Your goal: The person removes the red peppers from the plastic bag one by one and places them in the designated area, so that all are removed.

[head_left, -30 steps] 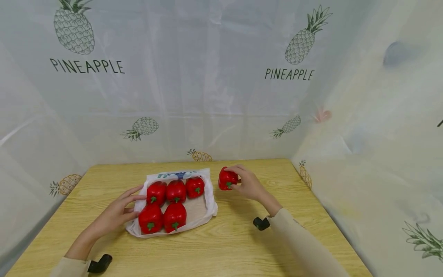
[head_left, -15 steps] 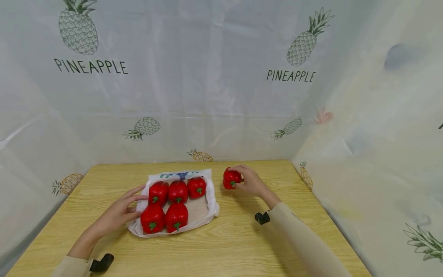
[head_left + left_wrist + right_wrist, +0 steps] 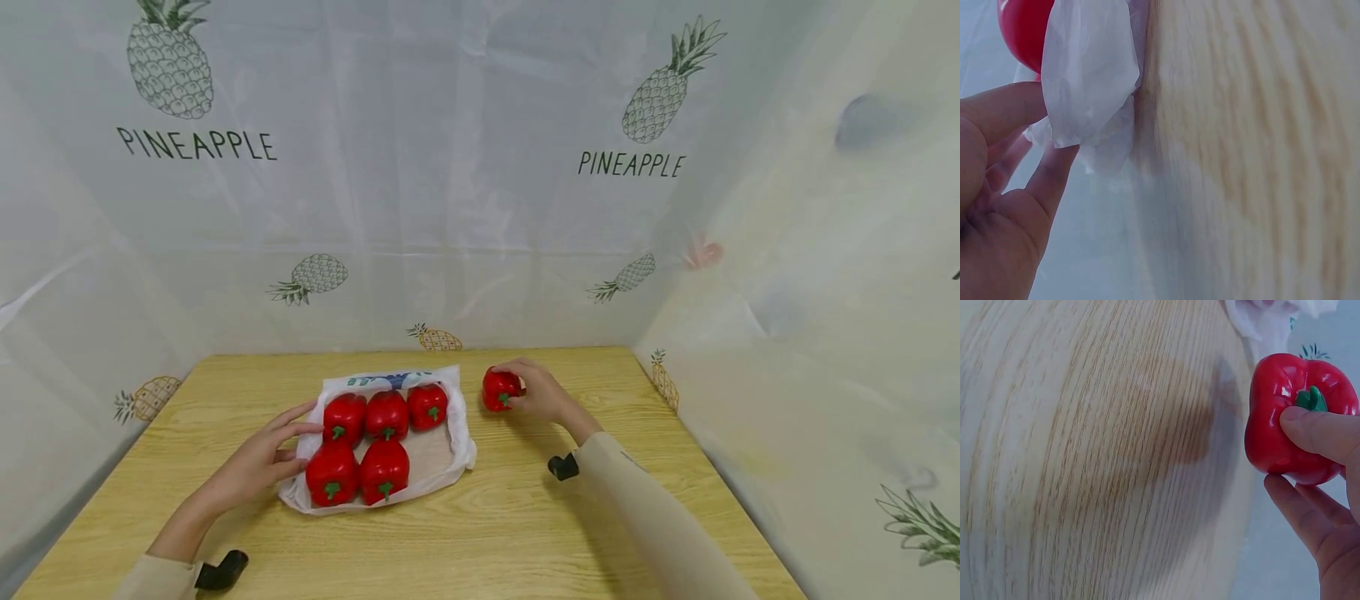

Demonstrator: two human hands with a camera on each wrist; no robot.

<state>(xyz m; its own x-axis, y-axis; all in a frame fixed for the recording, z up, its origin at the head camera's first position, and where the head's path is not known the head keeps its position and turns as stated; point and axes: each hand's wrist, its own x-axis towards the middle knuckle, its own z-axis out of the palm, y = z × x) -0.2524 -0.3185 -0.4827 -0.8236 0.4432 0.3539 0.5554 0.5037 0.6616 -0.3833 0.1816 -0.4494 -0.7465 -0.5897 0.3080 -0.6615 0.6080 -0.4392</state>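
A red bell pepper (image 3: 500,389) with a green stem is held in my right hand (image 3: 542,393), to the right of a white-lined tray (image 3: 467,450). In the right wrist view the thumb (image 3: 1319,434) presses beside the stem while the other fingers support the bell pepper from below. A shadow falls on the wood next to it. My left hand (image 3: 251,467) rests with spread fingers against the tray's left side. Up close, its fingertips touch the crinkled white liner (image 3: 1091,75). Several more red bell peppers (image 3: 387,414) sit in the tray, two in front and the others behind.
The tray's front right corner shows bare liner (image 3: 431,454). A pale wood table (image 3: 480,542) lies beneath everything. Behind it hangs a whitish curtain (image 3: 480,208) with pineapple prints, and another sheet closes off the right side.
Over the last second my right hand has shifted slightly right with the bell pepper, then dipped a little. The left hand keeps its place at the tray; the whole view has shifted slightly.
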